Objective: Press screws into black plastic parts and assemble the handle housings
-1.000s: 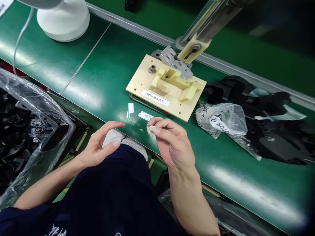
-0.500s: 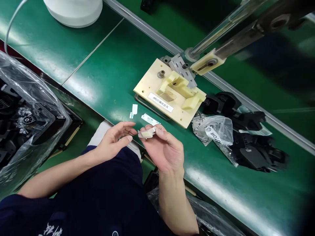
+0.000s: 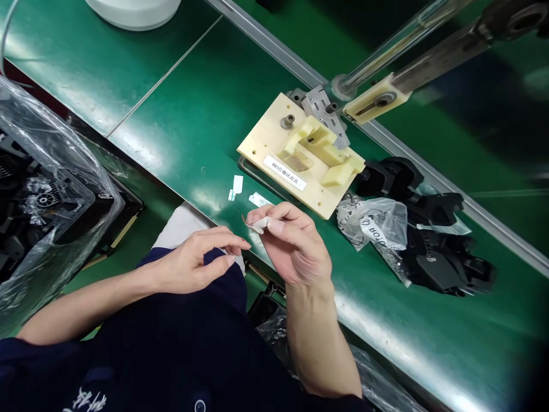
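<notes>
My right hand (image 3: 295,243) pinches a small crumpled whitish piece (image 3: 258,225) between thumb and fingers, above the front edge of the green table (image 3: 171,131). Just left of it, my left hand (image 3: 206,258) has its thumb and index finger apart and holds nothing; a small dark red spot shows near the index fingertip. Behind the hands, small white labels (image 3: 238,183) and a printed strip (image 3: 259,199) lie on the table, the strip partly hidden by my right hand.
A cream fixture (image 3: 261,134) with a label stands behind the hands, under a metal arm (image 3: 437,60). Black plastic parts (image 3: 446,260) and a clear bag (image 3: 381,223) lie at the right. A plastic-lined bin (image 3: 92,194) of black parts is at the left.
The piece in my right hand has turned and looks more crumpled. My right hand has rotated, covering more of the printed strip. My left hand's index finger reaches out straighter. The view has shifted slightly.
</notes>
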A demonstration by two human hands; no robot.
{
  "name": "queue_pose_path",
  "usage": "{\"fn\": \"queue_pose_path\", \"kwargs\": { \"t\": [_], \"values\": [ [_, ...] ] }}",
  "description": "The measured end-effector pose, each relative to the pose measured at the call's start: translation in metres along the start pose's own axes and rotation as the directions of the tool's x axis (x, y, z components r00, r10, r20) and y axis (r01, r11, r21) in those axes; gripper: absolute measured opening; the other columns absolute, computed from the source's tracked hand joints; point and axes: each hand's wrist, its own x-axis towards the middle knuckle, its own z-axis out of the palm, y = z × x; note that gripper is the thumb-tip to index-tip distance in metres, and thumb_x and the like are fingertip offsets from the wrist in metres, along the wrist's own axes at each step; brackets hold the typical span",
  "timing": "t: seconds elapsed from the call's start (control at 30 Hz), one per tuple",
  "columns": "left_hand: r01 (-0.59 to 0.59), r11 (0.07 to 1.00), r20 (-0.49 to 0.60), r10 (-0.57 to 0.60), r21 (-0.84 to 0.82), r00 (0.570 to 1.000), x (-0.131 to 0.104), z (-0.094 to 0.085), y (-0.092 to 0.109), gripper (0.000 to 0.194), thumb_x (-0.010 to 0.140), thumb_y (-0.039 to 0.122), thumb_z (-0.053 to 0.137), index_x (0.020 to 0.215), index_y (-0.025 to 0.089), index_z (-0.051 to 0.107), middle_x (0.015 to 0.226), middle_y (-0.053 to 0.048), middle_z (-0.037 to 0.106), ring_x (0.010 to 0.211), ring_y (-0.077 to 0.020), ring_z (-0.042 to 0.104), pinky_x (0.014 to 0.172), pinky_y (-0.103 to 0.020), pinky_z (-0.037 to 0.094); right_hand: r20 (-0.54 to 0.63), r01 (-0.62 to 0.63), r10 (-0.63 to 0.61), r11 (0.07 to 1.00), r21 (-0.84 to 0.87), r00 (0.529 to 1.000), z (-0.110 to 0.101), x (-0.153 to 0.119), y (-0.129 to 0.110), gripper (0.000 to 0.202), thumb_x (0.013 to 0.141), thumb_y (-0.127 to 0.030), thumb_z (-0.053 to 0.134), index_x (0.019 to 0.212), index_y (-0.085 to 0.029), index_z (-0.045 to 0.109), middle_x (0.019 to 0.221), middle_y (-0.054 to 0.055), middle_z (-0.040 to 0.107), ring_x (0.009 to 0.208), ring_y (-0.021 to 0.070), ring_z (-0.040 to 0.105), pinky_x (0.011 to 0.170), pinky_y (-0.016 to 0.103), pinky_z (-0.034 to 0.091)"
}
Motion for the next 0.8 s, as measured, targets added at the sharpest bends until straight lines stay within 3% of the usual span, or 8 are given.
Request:
{"fn": "queue_pose_path", "kwargs": {
  "t": [0.33, 0.8],
  "values": [
    [0.017, 0.998, -0.001, -0.017, -0.054, 1.0, -0.003, -0.0019, 0.0003, 0.029, 0.088, 0.013, 0.051, 0.112, 0.02, 0.066, 0.092, -0.006, 0.067, 0.088, -0.0171, 0.063, 0.082, -0.031, 0.053, 0.13, 0.014, -0.017, 1.0, 0.028, 0.991, 0.0012, -0.0018, 0.0056, 0.008, 0.07, -0.017, 0.073, 0.065, -0.021, 0.068, 0.072, 0.0, 0.066, 0.073, 0.0131, 0.06, 0.073, 0.028, 0.048],
    [0.043, 0.994, 0.007, -0.043, -0.105, 0.999, -0.0024, -0.0024, -0.001, 0.025, 0.089, 0.012, 0.051, 0.11, 0.017, 0.064, 0.092, -0.005, 0.065, 0.089, -0.0144, 0.061, 0.082, -0.029, 0.051, 0.225, 0.014, -0.028, 0.998, 0.062, 0.974, -0.0004, 0.0004, 0.0093, 0.007, 0.072, -0.018, 0.076, 0.069, -0.019, 0.07, 0.074, 0.001, 0.067, 0.071, 0.0112, 0.061, 0.069, 0.025, 0.05]
  ]
}}
